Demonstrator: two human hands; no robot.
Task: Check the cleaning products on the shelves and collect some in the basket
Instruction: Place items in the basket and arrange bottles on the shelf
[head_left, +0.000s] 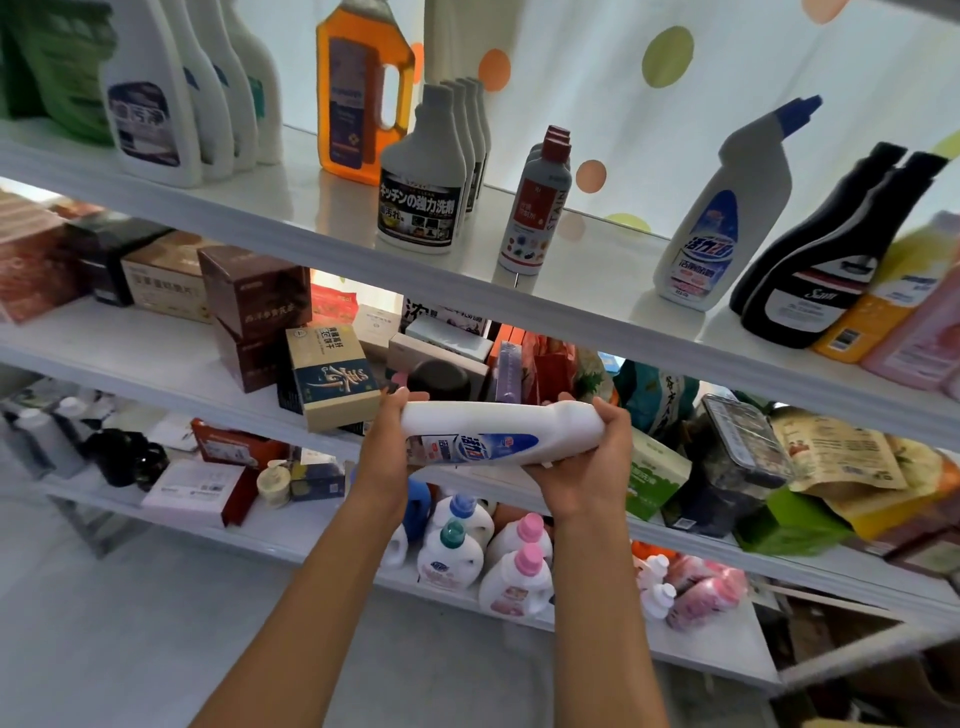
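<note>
head view: both hands grip a white bottle (501, 431) lying sideways in front of the shelves, its blue label facing the camera. the left hand (384, 441) wraps one end, the right hand (589, 462) cups the other. a matching blue-capped bottle (722, 218) stands upright on the top shelf (311, 218).

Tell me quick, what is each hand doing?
Left hand: closed on one end of the white bottle.
Right hand: closed on its other end.

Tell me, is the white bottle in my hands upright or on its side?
On its side: the white bottle lies level between the left hand and right hand.
</note>
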